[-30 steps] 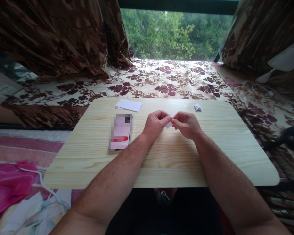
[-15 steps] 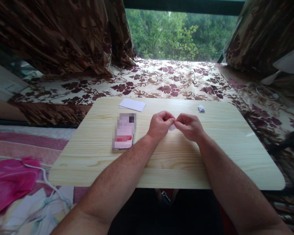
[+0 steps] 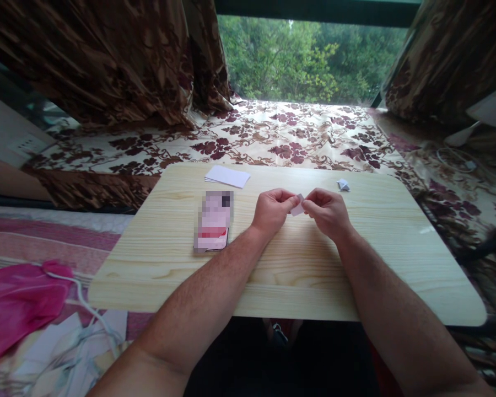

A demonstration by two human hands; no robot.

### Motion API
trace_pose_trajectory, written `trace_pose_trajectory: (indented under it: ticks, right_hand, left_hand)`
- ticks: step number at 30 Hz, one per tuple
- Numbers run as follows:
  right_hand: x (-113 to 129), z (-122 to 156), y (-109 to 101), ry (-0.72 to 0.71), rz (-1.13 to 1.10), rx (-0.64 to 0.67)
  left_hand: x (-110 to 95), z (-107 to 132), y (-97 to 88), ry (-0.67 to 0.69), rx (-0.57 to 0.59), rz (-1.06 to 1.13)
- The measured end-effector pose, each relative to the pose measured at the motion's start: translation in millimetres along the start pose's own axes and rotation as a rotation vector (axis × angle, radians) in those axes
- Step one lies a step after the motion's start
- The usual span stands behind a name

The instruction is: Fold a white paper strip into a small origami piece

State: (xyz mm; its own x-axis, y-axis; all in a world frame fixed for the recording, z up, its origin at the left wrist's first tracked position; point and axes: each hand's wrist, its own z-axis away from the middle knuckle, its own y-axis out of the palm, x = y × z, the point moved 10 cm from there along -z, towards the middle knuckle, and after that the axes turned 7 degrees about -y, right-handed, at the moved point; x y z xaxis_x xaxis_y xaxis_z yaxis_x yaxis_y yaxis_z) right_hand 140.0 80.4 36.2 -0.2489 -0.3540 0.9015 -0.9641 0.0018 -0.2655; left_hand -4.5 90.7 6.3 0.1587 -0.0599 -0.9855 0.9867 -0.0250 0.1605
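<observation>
Between my two hands, over the middle of the table, is a small piece of white paper [image 3: 298,208]. My left hand [image 3: 274,210] pinches its left side between thumb and fingers. On the right side, my right hand [image 3: 327,210] grips the paper's edge with thumb and forefinger. Any folds in the paper are too small to make out. A small folded paper shape [image 3: 343,185] lies beyond my right hand. To the left of my left hand rests a phone [image 3: 213,221], its screen blurred out.
Near the far edge of the wooden table [image 3: 161,270] lies a stack of white paper [image 3: 228,177]. Pink cloth [image 3: 25,314], a white cable [image 3: 80,289] and loose papers lie at the lower left. A lamp [image 3: 491,107] stands at the right.
My fingertips have moved slightly apart, and more of the white paper shows between them. The whole view has shifted a little.
</observation>
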Motion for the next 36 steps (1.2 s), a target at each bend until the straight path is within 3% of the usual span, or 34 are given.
trace_pose_trajectory:
  ticks: [13,19,30,36]
  right_hand:
    - [-4,-3,4,0.010,-0.210,0.032]
    - [-3,-3,8,-0.014,-0.282,0.057]
    - [-2,-3,6,-0.046,-0.305,0.038]
    - [-2,-4,6,-0.042,-0.321,0.022]
  left_hand:
    - [0,-5,-12.1,0.027,-0.060,0.059]
    - [8,-7,-16.9,-0.051,-0.100,0.199]
    - [7,-8,-17.2,-0.014,-0.077,0.223]
    - [8,-7,-14.4,-0.065,-0.060,0.267]
